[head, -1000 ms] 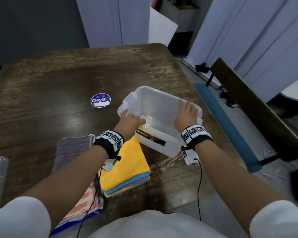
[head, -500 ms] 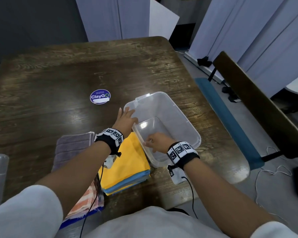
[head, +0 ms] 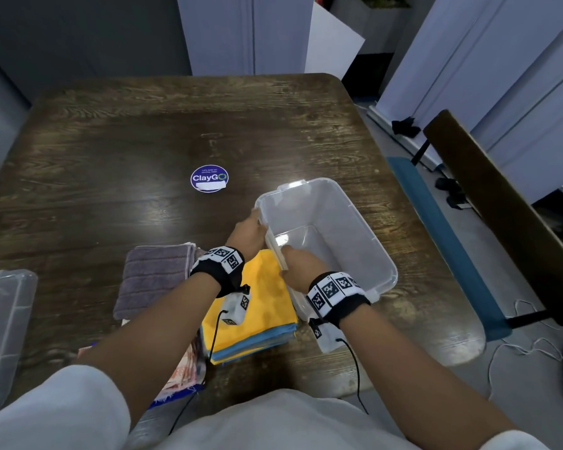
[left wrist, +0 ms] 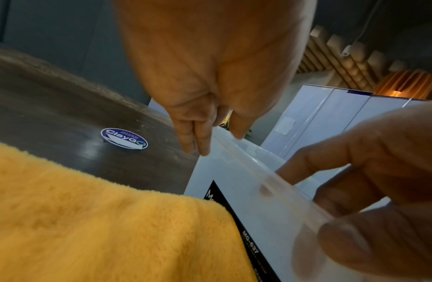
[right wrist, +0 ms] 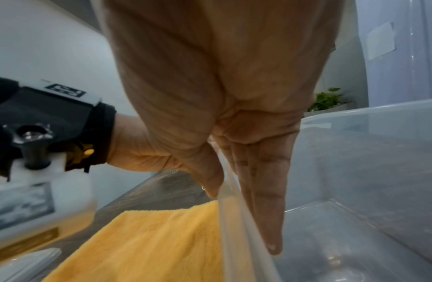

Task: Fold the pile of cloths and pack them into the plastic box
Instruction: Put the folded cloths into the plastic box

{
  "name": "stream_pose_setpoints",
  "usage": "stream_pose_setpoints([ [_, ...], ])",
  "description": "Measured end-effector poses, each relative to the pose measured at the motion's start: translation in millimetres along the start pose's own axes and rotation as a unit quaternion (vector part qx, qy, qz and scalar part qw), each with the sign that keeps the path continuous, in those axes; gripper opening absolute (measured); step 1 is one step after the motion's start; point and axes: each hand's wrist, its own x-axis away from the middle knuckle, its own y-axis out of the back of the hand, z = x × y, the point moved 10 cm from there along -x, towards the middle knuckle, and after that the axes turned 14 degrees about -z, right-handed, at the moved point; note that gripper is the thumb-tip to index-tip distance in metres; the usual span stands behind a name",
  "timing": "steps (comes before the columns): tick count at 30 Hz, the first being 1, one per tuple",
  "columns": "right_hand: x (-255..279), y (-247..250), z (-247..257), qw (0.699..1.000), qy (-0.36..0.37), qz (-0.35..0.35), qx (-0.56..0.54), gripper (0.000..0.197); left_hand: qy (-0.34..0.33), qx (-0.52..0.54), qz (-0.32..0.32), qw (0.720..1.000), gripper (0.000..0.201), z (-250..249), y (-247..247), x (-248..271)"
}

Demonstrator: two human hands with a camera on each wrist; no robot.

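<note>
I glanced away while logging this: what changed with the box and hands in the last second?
The plastic box, tilted and held at both ends, was turned and set flat beside the cloth stack. The right hand left its right end and now pinches the left wall's rim; the left hand pinches that rim further along. The cloth stack, grey towel and sticker stayed put.
</note>
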Motion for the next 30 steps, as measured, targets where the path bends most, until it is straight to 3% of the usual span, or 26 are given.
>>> stream_pose_setpoints([
  [5, 1.9, 0.2, 8.0, 1.000, -0.016, -0.011, 0.017, 0.032, -0.025, -0.050, 0.057, 0.997, 0.054, -10.5, -9.9, -0.4],
  [12, 4.9, 3.0, 9.3, 0.999, -0.045, -0.016, -0.009, 0.040, -0.049, -0.027, 0.060, 0.997, 0.057, -4.7, -1.7, 8.7],
  [16, 2.1, 23.3, 49.1, 0.992, 0.021, -0.125, 0.001, 0.047, 0.000, -0.039, 0.021, 0.999, 0.056, 38.5, 18.1, 9.9],
  [18, -2.6, 23.7, 80.4, 0.987, 0.068, -0.141, -0.019, 0.043, 0.016, -0.042, -0.019, 0.999, 0.050, 58.7, 38.7, 11.0],
  [24, -12.8, -26.7, 168.6, 0.982, 0.176, -0.058, -0.034, 0.039, 0.139, -0.067, -0.200, 0.968, 0.024, 150.3, 140.6, 39.8],
  [30, -3.3, -116.6, 268.3, 0.956, 0.289, 0.008, 0.042, 0.053, 0.274, -0.173, -0.225, 0.919, 0.028, 273.6, 214.6, 104.8],
])
